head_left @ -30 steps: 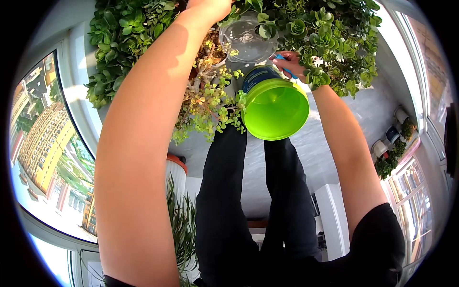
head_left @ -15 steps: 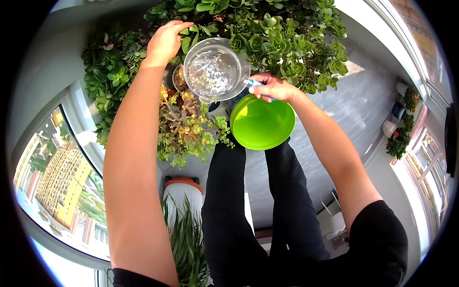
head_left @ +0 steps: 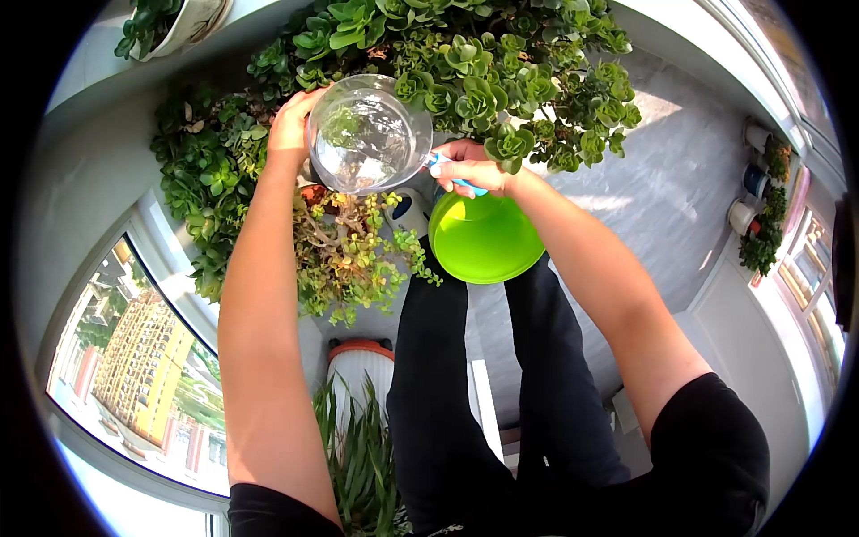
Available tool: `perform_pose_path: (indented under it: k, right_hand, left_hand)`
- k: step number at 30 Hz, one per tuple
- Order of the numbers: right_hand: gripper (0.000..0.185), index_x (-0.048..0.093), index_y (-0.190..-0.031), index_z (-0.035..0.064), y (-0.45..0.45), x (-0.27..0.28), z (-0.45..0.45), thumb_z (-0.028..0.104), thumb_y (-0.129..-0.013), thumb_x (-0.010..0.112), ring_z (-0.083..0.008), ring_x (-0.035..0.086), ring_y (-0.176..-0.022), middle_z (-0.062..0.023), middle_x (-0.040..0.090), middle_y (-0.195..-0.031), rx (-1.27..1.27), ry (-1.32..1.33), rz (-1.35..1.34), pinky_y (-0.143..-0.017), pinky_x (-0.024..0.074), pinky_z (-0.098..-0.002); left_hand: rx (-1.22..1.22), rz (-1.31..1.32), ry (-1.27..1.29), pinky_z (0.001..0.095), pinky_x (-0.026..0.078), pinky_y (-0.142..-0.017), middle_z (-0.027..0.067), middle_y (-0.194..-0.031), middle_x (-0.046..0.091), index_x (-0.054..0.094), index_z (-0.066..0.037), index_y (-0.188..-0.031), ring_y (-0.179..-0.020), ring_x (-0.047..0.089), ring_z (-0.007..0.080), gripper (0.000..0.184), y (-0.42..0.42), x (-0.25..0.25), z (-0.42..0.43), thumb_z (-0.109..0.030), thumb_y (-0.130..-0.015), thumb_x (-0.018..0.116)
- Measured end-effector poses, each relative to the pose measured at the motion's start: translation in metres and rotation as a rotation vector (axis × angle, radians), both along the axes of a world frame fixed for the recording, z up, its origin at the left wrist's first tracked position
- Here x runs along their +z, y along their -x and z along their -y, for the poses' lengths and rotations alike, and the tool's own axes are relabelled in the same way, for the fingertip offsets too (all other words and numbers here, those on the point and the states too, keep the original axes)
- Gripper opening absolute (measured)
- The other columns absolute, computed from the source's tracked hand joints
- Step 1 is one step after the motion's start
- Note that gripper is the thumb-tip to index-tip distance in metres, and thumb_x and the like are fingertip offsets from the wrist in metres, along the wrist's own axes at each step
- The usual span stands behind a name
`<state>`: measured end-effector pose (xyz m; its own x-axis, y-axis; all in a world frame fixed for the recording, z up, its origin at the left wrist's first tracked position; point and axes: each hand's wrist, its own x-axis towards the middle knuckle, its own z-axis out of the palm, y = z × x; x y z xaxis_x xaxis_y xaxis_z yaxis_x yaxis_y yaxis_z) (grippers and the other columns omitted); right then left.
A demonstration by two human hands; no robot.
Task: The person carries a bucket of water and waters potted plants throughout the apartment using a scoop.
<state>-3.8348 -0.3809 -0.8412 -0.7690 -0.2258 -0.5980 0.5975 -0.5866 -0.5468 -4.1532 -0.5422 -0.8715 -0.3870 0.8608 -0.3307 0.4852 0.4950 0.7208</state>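
Note:
My right hand (head_left: 472,167) is closed on the blue handle of a clear plastic water dipper (head_left: 369,134), which has water in it and a bright glare across it. The dipper is over the plants, left of that hand. At its left rim is my left hand (head_left: 293,130), with its fingers stretched out toward the rim and the leaves; the fingertips are partly hidden, and whether they press on the dipper I cannot tell. Beneath my right hand stands a bright green basin (head_left: 488,242). Below the dipper a yellow-green succulent (head_left: 344,246) spreads its thin branches.
Dense green succulents (head_left: 474,80) fill the far side and the left. Long-leaved grass (head_left: 358,474) grows near my legs beside a white container with an orange rim (head_left: 361,347). A window (head_left: 134,358) is at left. Small potted plants (head_left: 761,215) line the right wall.
My right hand has moved the dipper to the left, and it now meets my left hand. My left hand has come down a little from the leaves. The view has shifted slightly.

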Motion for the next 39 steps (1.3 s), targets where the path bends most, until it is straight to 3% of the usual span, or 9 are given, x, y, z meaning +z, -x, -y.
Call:
perform_pose_path:
  k: [3,5,7,10,11,14,33,36,39]
  right_hand:
    - [0.033,0.067,-0.117,0.0058,0.006,0.001,-0.002,0.035,-0.101,0.065,-0.0069,0.049,-0.051,0.0013,0.058,-0.074,0.001,0.027,0.012,-0.048,0.0395,-0.0239]
    - [0.037,0.066,-0.124,0.0066,0.01,-0.002,-0.003,0.034,-0.1,0.065,-0.006,0.046,-0.049,0.0016,0.058,-0.074,0.016,0.052,0.039,-0.048,0.0375,-0.0232]
    - [0.036,0.066,-0.124,0.0065,0.015,0.002,-0.005,0.034,-0.1,0.065,-0.0059,0.045,-0.049,0.0015,0.057,-0.074,0.011,0.058,0.041,-0.048,0.0368,-0.0232]
    - [0.036,0.066,-0.124,0.0064,0.015,-0.001,-0.002,0.032,-0.099,0.065,-0.006,0.044,-0.048,0.0009,0.057,-0.074,0.0,0.084,0.036,-0.047,0.0359,-0.0234]
    - [0.037,0.066,-0.124,0.0062,0.014,-0.002,-0.002,0.033,-0.099,0.065,-0.0062,0.044,-0.048,0.0006,0.057,-0.074,-0.017,0.109,0.036,-0.047,0.0357,-0.0234]
    - [0.039,0.066,-0.125,0.006,0.016,-0.002,-0.001,0.035,-0.098,0.065,-0.0065,0.043,-0.046,-0.001,0.058,-0.074,-0.044,0.118,0.033,-0.045,0.0343,-0.0239]
    - [0.04,0.063,-0.128,0.0014,0.013,-0.013,0.002,0.03,-0.099,0.063,-0.0061,0.043,-0.045,-0.0026,0.058,-0.075,-0.164,0.261,0.034,-0.042,0.0338,-0.0222]
    - [0.041,0.062,-0.128,0.0004,0.015,-0.012,0.0,0.03,-0.1,0.062,-0.0061,0.043,-0.046,-0.0025,0.057,-0.075,-0.173,0.281,0.031,-0.042,0.0337,-0.0221]
    - [0.042,0.061,-0.129,-0.0002,0.017,-0.009,-0.002,0.031,-0.101,0.062,-0.006,0.043,-0.046,-0.0021,0.057,-0.075,-0.168,0.283,0.04,-0.042,0.0332,-0.0218]
  left_hand:
    - [0.003,0.145,-0.118,0.0325,0.05,-0.092,0.0103,-0.105,0.066,0.069,-0.006,-0.127,-0.1,0.065,0.0271,0.046,0.006,-0.011,0.008,0.005,-0.082,0.066]
    - [0.035,0.35,-0.095,0.0322,0.05,-0.092,0.01,-0.106,0.066,0.069,-0.006,-0.127,-0.1,0.065,0.0263,0.046,0.035,-0.063,0.021,0.005,-0.082,0.065]
    - [0.047,0.45,-0.112,0.0337,0.051,-0.092,0.0109,-0.107,0.067,0.068,-0.006,-0.126,-0.099,0.065,0.028,0.047,0.03,-0.05,0.019,0.005,-0.081,0.063]
    - [-0.081,0.204,-0.232,0.0368,0.051,-0.093,0.012,-0.107,0.069,0.068,-0.006,-0.125,-0.1,0.065,0.031,0.046,0.017,-0.023,0.012,0.005,-0.081,0.063]
    - [-0.202,-0.078,-0.21,0.0394,0.051,-0.094,0.0127,-0.108,0.07,0.068,-0.007,-0.127,-0.101,0.065,0.0329,0.045,0.026,-0.029,0.017,0.003,-0.083,0.065]
    - [-0.116,0.159,-0.15,0.0396,0.05,-0.096,0.0121,-0.109,0.069,0.068,-0.008,-0.128,-0.102,0.065,0.0332,0.044,0.036,-0.048,0.021,0.001,-0.085,0.066]
    - [0.031,0.292,-0.017,0.026,0.048,-0.085,-0.0007,-0.098,0.058,0.067,-0.007,-0.133,-0.089,0.057,0.0118,0.041,0.026,-0.021,0.004,0.003,-0.093,0.062]
    - [0.012,0.188,-0.102,0.0256,0.05,-0.078,-0.0003,-0.09,0.057,0.07,-0.003,-0.122,-0.082,0.058,0.0114,0.027,0.026,-0.034,0.005,-0.003,-0.095,0.066]
    - [0.583,0.922,-0.061,0.027,0.052,-0.069,0.0007,-0.085,0.06,0.069,-0.003,-0.107,-0.076,0.06,0.0119,0.013,0.033,-0.055,0.006,-0.012,-0.097,0.068]
